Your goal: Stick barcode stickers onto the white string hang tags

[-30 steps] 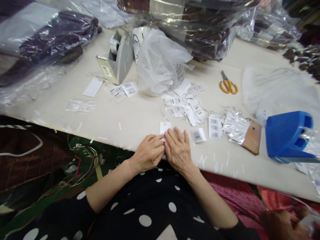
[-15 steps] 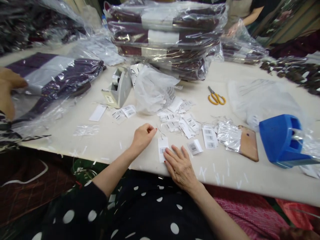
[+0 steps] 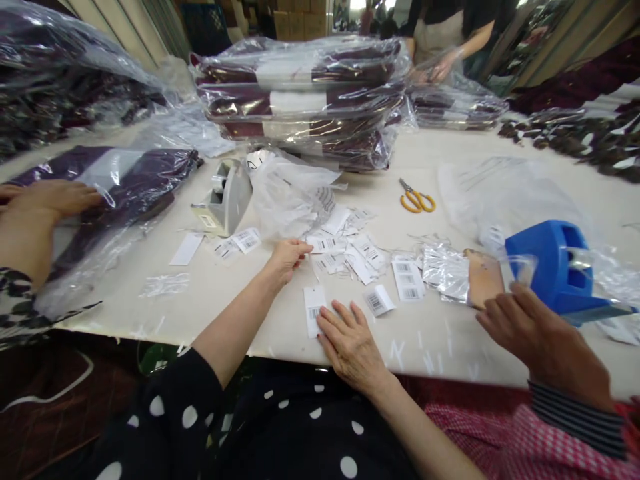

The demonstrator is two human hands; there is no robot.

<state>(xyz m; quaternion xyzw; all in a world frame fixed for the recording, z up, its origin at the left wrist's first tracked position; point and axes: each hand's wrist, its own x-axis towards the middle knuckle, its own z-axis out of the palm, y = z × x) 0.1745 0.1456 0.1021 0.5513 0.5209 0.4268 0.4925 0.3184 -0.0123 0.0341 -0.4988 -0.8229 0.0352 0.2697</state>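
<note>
My left hand (image 3: 290,260) is closed in a pinch at the left edge of a barcode tag (image 3: 326,245) in a loose pile of white hang tags. Its lower fingers are curled in. My right hand (image 3: 353,350) lies flat with fingers spread, its fingertips on the right side of a single hang tag (image 3: 313,308) near the table's front edge. A folded barcode label (image 3: 379,301) lies just right of that hand. Farther right is a sheet with several barcodes (image 3: 408,279).
A co-worker's hand (image 3: 545,333) holds a clear piece of tape beside a blue tape dispenser (image 3: 535,260). Another person's hand (image 3: 60,197) rests on a bagged garment (image 3: 150,180). Orange-handled scissors (image 3: 417,198), a grey tape dispenser (image 3: 233,197) and stacked bagged garments (image 3: 295,103) stand behind.
My left hand has left the string of the single tag and moved up to the pile. My right hand stays on that tag. A co-worker's hand with tape has appeared at right.
</note>
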